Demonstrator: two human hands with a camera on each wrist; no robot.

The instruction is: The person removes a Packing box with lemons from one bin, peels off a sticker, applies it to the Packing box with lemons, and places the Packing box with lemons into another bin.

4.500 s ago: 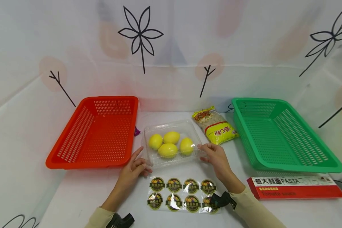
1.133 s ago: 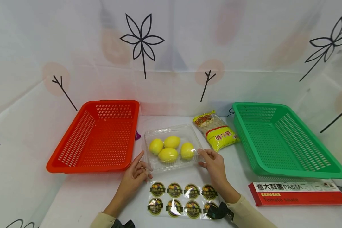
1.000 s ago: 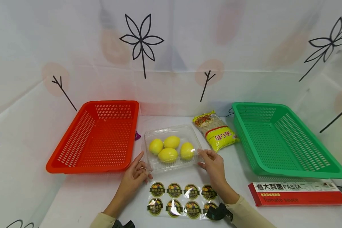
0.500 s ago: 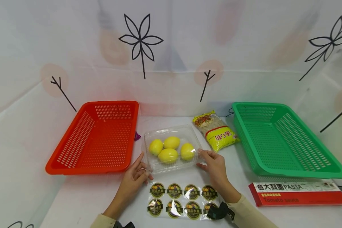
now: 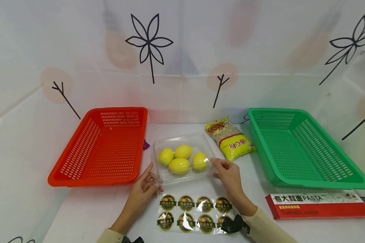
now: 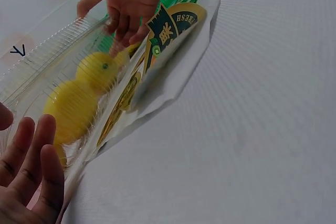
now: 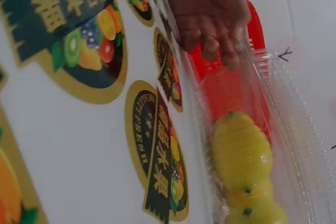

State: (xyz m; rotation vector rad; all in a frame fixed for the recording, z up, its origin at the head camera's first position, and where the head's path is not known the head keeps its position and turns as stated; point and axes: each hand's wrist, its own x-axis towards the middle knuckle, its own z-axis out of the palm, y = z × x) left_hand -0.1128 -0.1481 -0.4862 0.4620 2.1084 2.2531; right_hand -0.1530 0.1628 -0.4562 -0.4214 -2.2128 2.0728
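Green is the basket placed at three o'clock; at nine, a red basket is seen. The clear container is set at the centre. A pasta box is laid at four, a sticker sheet at six, a yellow bag at two. The container's four-o'clock edge is pinched by the right hand; its eight-o'clock corner is touched by the left hand, loosely spread. Inside, four lemons are held.

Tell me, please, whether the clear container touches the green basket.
Apart: the head view shows white tabletop and the yellow bag between clear container and green basket.
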